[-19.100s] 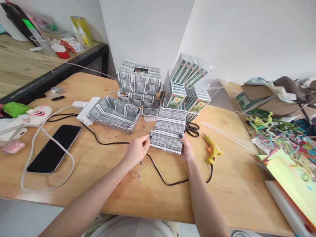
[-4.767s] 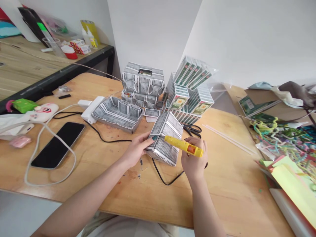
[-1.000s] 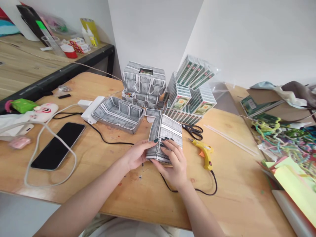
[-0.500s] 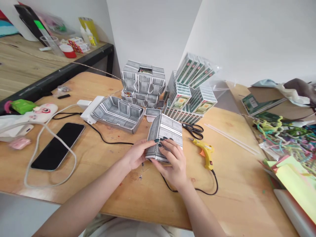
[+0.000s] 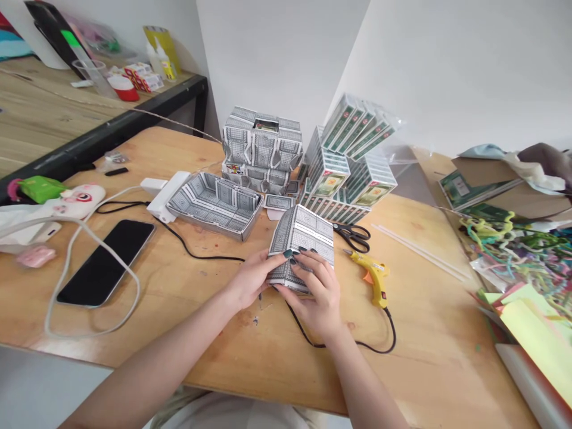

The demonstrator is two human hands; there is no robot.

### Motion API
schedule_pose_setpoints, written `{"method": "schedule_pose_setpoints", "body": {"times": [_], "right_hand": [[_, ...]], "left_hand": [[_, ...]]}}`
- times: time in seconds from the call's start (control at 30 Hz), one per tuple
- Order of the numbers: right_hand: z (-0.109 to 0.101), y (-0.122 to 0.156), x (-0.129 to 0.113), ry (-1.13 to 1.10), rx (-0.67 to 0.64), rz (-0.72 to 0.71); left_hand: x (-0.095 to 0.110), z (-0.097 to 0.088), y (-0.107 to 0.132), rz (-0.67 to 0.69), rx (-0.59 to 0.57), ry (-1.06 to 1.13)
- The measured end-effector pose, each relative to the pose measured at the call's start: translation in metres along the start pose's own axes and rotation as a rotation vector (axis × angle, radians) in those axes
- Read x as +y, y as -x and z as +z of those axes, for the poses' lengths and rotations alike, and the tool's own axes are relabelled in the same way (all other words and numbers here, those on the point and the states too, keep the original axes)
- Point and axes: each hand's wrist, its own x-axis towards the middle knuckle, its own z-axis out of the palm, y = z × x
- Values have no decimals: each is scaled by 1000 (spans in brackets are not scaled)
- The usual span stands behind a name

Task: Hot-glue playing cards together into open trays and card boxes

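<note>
Here, hands (image 5: 322,298) clasp a seemingly folded card panel (image 5: 313,229).

Over the table (image 5: 252,366), the shell (image 5: 308,229) sits between the left hand (image 5: 250,276) and the right hand (image 5: 319,298), with the glue gun (image 5: 378,277) to its right, the scissors (image 5: 347,233) just beside its far right corner and the sticks (image 5: 420,251) farther right. Behind the shell to the left lies the tray (image 5: 212,211), just right of the power strip (image 5: 166,199); behind the tray stands the stack (image 5: 263,149), with the packs (image 5: 328,173) on its right. The phone (image 5: 96,271) lies well left of the hands, under the cable (image 5: 137,298).
</note>
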Motion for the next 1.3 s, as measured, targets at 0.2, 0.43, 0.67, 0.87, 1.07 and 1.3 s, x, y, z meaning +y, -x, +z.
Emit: {"method": "schedule_pose_setpoints", "body": {"times": [0.2,0.43,0.67,0.87,1.07,1.3], "right_hand": [[-3,0,4,-11,31,-2],[-2,1,5,-35,39,-3],[0,0,4,-47,29,35],[-1,0,4,-60,31,45],[-1,0,7,-49,23,27],[-2,1,9,-40,19,8]], "left_hand": [[6,-2,4,-19,-162,37],[9,-7,3,-62,-212,48],[8,-8,2,-44,-176,18],[11,-6,4,-20,-181,-35],[9,-10,2,-33,-246,-37],[13,-10,3,-87,-304,-25]]}}
